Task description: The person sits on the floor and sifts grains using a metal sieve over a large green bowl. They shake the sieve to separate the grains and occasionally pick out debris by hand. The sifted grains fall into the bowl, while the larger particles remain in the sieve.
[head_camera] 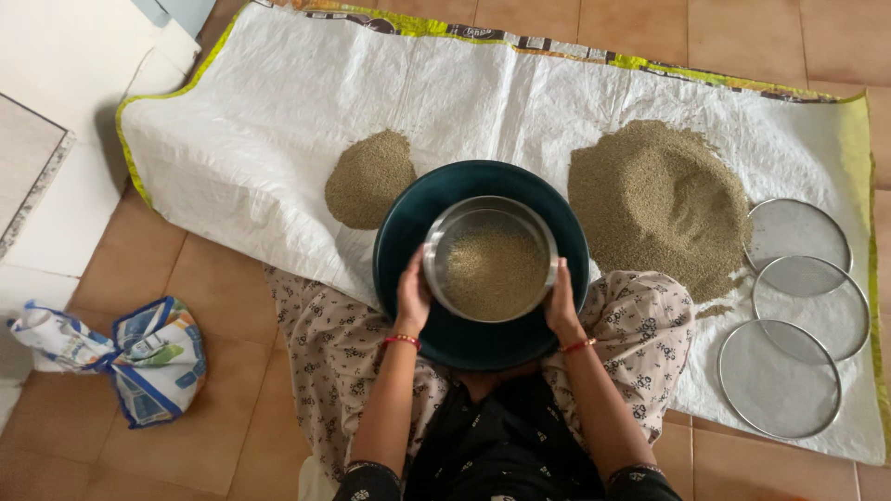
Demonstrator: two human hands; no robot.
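Frame centre: left hand (412, 299) and right hand (562, 301) clamp opposite rims of the sieve (491, 259), fingers curled tight on the metal, keeping it level over the dark basin (399, 232), which sits beneath to catch siftings. Grain piles (654, 204) flank it; spare meshes (778, 376) lower right.

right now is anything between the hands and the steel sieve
Nothing visible. The left hand and right hand both grip the rim of the steel sieve directly, holding it over the dark blue basin.
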